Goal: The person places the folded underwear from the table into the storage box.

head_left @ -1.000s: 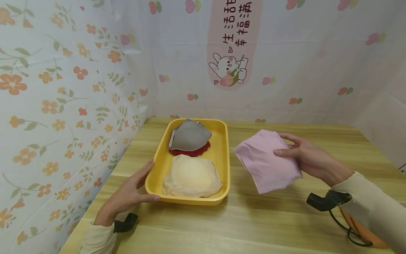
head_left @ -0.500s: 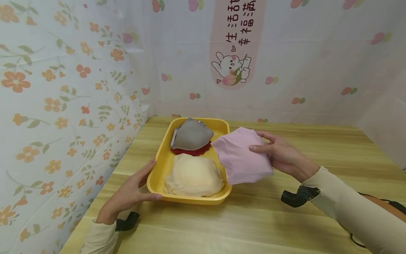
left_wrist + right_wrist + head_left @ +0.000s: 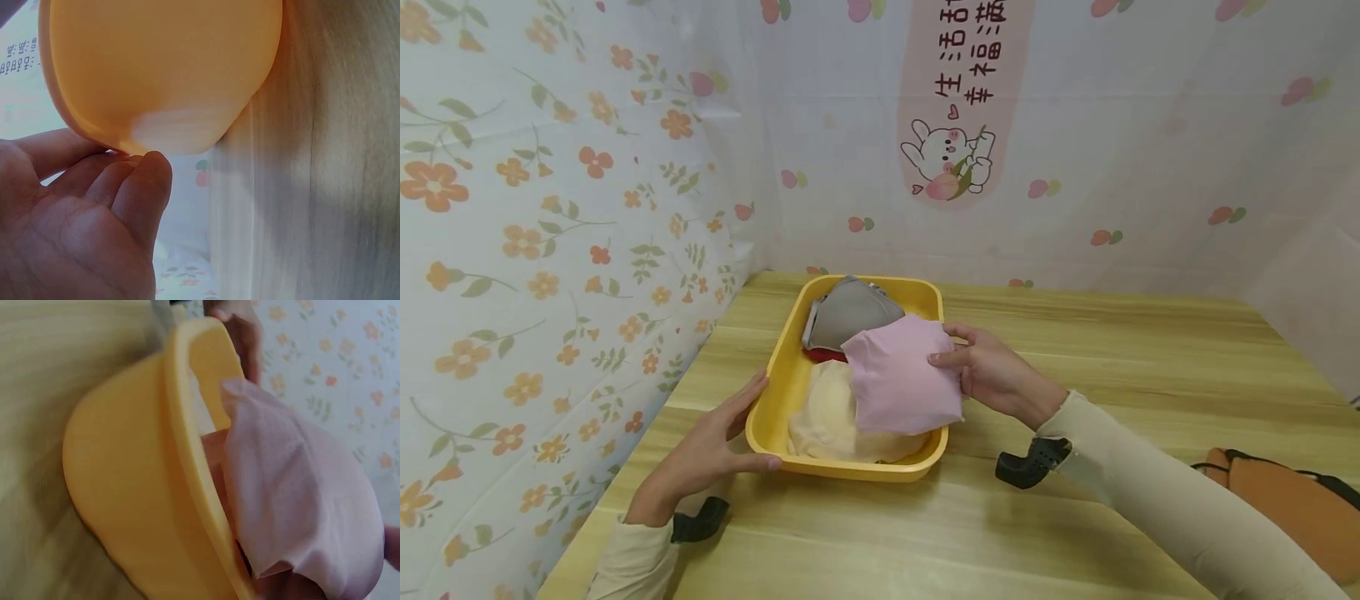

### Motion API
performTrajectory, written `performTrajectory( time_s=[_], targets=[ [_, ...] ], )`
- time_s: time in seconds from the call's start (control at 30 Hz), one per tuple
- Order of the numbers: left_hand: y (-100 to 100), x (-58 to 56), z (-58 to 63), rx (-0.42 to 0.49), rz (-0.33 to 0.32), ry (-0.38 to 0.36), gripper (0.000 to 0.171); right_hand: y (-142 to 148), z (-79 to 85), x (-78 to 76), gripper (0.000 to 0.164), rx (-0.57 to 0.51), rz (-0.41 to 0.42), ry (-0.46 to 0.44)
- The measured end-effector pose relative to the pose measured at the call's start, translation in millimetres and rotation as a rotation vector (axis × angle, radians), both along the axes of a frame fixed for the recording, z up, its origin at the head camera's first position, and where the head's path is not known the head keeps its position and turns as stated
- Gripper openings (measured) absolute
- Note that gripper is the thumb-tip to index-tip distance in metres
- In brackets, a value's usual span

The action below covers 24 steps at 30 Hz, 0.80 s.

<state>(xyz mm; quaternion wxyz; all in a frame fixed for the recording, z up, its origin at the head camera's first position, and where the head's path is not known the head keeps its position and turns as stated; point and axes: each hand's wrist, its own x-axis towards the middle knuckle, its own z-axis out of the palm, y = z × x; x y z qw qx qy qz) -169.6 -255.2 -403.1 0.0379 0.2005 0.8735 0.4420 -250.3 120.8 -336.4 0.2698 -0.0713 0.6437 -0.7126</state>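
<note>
Possibly the pink cloth [image 3: 898, 379], pinched by the right hand [image 3: 997, 372] over the yellow basin [image 3: 850, 472], could snag on the rim if lowered askew and drag the basin, as the left hand [image 3: 703, 454], fingers apart, merely rests against it.

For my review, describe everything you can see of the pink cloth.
The pink cloth is pale and plain, a soft-looking fabric with light creases and pointed corners. The right hand pinches its right edge, thumb on the visible face. It is held tilted over the yellow tray, partly hiding the cream cloth. Whether it touches either is unclear, and its underside is mostly hidden.
</note>
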Motion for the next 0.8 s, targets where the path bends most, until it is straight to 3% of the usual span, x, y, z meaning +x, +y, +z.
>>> performTrajectory(
  time_s=[0.23,0.6,0.7,0.8],
  targets=[
    [0.1,1.1,-0.9,0.020,-0.009,0.007,0.110,-31.2,-7.5,5.4,0.067,0.066,0.024,-0.020],
    [-0.7,1.0,-0.7,0.033,-0.013,0.030,0.109,-70.0,2.6,6.6,0.061,0.080,0.064,-0.033],
    [-0.2,1.0,-1.0,0.032,-0.014,0.030,0.109,-76.4,1.5,6.2,0.058,0.099,0.053,-0.033],
    [0.7,0.9,-0.9,0.033,-0.014,0.021,0.109,-79.2,-2.7,4.9,0.055,0.188,0.007,-0.002]
  ],
)
